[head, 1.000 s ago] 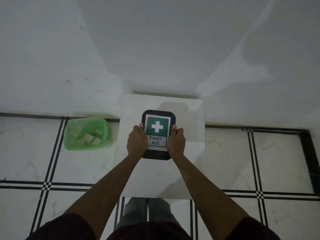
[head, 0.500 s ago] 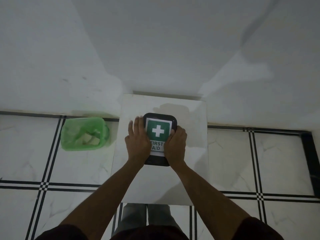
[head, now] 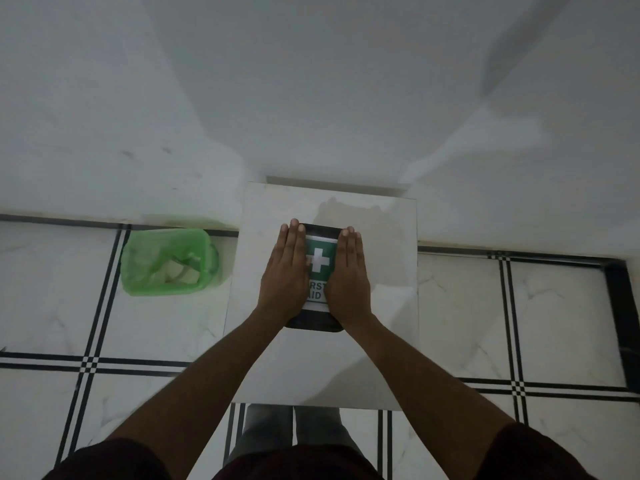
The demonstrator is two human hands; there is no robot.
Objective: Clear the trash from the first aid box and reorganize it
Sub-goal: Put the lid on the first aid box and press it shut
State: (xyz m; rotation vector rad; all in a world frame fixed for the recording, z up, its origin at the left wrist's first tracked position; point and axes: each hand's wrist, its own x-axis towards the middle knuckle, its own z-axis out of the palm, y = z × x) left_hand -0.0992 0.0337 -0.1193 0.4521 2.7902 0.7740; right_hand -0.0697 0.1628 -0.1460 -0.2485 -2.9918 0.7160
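A black first aid box [head: 320, 265] with a green cross label lies closed on a small white marble-topped table [head: 381, 306]. My left hand [head: 285, 275] lies flat on the box's left half, fingers straight and together. My right hand [head: 348, 275] lies flat on its right half the same way. Both palms press on the lid and grip nothing. The label shows between the two hands.
A green bin [head: 168, 261] lined with a green bag stands on the tiled floor left of the table, with pale scraps inside. A white wall rises behind the table. My legs show below the table's near edge.
Both hands have gone from gripping the box's sides to lying flat on its lid, fingers stretched forward. The box has stayed in place on the table.
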